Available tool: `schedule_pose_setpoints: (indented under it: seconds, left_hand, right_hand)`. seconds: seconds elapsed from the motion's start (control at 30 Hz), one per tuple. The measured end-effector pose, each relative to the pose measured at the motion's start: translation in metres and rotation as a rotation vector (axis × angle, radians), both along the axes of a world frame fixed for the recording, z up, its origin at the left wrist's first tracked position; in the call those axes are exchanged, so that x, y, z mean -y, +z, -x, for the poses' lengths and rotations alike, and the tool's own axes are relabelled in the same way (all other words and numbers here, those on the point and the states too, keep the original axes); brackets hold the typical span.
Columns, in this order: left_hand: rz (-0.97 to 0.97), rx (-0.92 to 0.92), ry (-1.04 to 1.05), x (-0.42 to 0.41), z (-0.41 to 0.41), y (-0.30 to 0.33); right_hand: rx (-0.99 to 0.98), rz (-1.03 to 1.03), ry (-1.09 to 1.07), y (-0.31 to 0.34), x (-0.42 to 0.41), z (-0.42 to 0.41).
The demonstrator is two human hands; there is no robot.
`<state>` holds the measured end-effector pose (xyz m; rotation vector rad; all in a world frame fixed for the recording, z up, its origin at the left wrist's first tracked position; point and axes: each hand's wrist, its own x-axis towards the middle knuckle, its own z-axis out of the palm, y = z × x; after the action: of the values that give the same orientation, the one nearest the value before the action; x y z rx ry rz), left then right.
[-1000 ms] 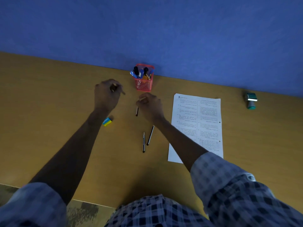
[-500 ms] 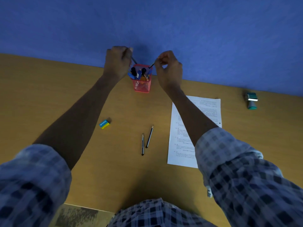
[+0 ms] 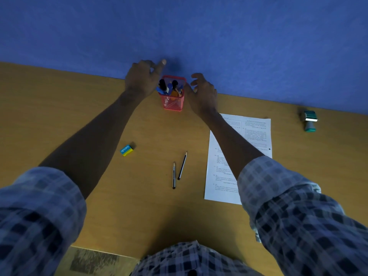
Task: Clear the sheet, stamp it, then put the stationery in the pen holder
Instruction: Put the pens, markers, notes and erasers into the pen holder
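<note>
A red mesh pen holder [image 3: 172, 103] stands against the blue wall, with several pens and markers in it. My left hand [image 3: 142, 78] hovers at its left side, fingers apart, holding nothing. At the holder's right side my right hand [image 3: 203, 93] is also open and holds nothing. Two black pencils [image 3: 178, 170] lie side by side on the wooden table. A blue and yellow eraser [image 3: 126, 150] lies further left. The printed sheet [image 3: 256, 132] lies at the right, partly under my right forearm. A green stamp [image 3: 309, 120] rests at the far right near the wall.
The wooden table [image 3: 59, 108] runs along the blue wall [image 3: 239, 46]. Its near edge shows at the bottom left above a patterned floor [image 3: 93, 261]. My checked sleeves fill the lower corners.
Both hands held a pen or pencil over the holder half a second ago. Those items are now out of my hands, and both hands have spread open and dropped slightly beside the holder.
</note>
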<state>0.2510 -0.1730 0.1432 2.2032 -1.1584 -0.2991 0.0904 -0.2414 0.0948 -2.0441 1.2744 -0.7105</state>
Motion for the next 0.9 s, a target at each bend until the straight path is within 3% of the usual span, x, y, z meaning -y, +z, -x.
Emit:
schedule_pose_setpoints:
  seconds: [0.1,0.23,0.47,0.67,0.9]
  left_hand:
    - [0.003,-0.024,0.069,-0.021,-0.005,-0.013]
    - [-0.149,0.004,0.115,-0.059,-0.008,-0.035]
    - [-0.423,-0.051,0.131,-0.129,-0.003,-0.064]
    - [-0.677,0.115,0.043,-0.17,0.007,-0.081]
    - [-0.588,0.124,-0.039,-0.194,0.018,-0.096]
  right_hand:
    - [-0.026,-0.023,0.006,-0.011,-0.013,0.013]
    - [-0.084,-0.047,0.047,-0.023,-0.038,0.029]
    - [-0.378,-0.163,0.087,-0.037,-0.077,0.049]
    - [-0.603,-0.246,0.178,-0.043,-0.102,0.061]
    - [-0.515,-0.264,0.146,-0.045,-0.123,0.063]
